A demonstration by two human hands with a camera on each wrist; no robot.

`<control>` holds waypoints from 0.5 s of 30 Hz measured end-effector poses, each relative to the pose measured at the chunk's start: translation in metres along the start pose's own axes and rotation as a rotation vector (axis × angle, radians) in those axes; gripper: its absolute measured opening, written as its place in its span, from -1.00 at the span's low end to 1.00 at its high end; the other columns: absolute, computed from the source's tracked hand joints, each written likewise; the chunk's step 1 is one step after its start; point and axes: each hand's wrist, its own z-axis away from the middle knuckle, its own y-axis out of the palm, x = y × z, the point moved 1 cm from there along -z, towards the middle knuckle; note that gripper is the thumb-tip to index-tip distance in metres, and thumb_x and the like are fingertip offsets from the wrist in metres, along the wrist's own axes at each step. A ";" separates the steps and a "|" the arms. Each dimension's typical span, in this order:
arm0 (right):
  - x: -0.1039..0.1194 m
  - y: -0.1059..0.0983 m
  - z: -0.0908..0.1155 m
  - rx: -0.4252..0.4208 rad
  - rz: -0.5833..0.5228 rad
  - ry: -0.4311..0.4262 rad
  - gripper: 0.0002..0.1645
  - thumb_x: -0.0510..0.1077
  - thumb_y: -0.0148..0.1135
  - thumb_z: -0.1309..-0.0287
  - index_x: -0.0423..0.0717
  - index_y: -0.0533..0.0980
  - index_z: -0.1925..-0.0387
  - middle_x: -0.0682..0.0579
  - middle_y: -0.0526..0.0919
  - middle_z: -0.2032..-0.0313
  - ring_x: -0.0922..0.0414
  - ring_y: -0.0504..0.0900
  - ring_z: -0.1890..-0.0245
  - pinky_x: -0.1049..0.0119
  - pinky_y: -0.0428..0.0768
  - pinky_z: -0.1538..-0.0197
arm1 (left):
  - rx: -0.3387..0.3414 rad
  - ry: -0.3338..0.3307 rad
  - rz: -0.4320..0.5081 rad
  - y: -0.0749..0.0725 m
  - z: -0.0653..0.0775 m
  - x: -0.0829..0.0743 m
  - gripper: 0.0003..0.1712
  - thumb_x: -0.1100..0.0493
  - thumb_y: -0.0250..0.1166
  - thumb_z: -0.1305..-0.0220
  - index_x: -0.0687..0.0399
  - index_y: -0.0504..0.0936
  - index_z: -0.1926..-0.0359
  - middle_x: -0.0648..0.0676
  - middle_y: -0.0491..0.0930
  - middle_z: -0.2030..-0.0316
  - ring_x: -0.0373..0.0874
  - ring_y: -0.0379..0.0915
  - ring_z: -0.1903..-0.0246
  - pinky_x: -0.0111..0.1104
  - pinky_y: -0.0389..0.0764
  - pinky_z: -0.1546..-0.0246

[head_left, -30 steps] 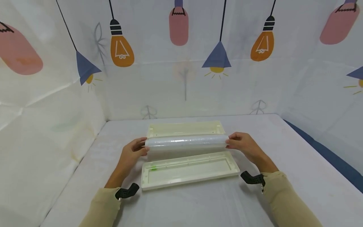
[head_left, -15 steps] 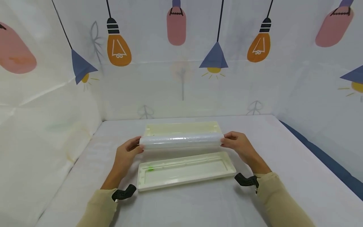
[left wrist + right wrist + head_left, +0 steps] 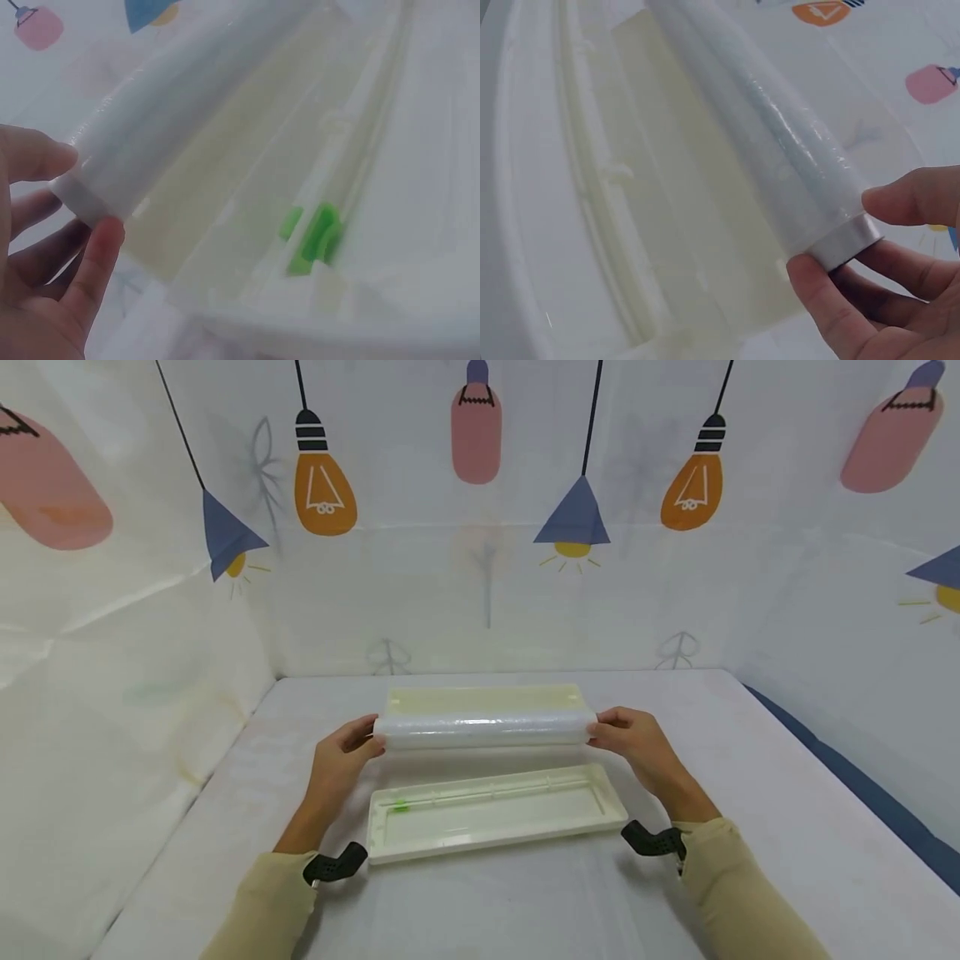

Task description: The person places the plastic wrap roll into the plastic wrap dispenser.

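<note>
A roll of cling film lies level between my two hands, in front of and partly over the far cream plastic box half. At its left end my left hand pinches the rim between thumb and fingers; the left wrist view shows the fingertips on the roll's edge. My right hand grips the other end, where the right wrist view shows the core's pale end. Nearer to me sits the second box half, a shallow tray with a rail and a green slide cutter. The roll hides the far box half's front.
All of this stands on a white-covered table. A printed cloth wall with lamp and bulb drawings closes off the back and sides. Dark blue cloth shows past the table's right edge. Each wrist carries a black camera mount.
Both hands have shifted the film roll slightly away from me, further over the far box half. The near box half has stayed in place, and the head view has moved a little.
</note>
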 end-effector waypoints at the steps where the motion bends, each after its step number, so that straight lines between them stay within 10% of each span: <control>1: 0.000 0.000 0.000 -0.003 -0.007 0.001 -0.61 -0.23 0.30 -0.32 -0.57 0.46 0.09 -0.10 0.63 0.22 0.14 0.70 0.24 0.34 0.66 0.04 | -0.005 -0.001 0.004 0.001 -0.001 -0.001 -0.43 0.18 0.32 -0.39 0.27 0.46 -0.34 0.24 0.52 -0.22 -0.16 0.57 -0.01 -0.48 0.61 0.06; 15: 0.008 0.002 -0.016 -0.016 -0.060 0.018 -0.74 -0.30 0.24 -0.34 -0.51 0.44 0.17 -0.08 0.55 0.24 0.16 0.67 0.23 0.23 0.66 -0.01 | 0.027 0.009 -0.021 0.000 -0.022 -0.016 -0.42 0.18 0.31 -0.39 0.26 0.44 -0.36 0.20 0.51 -0.24 0.02 0.50 -0.16 -0.37 0.54 -0.11</control>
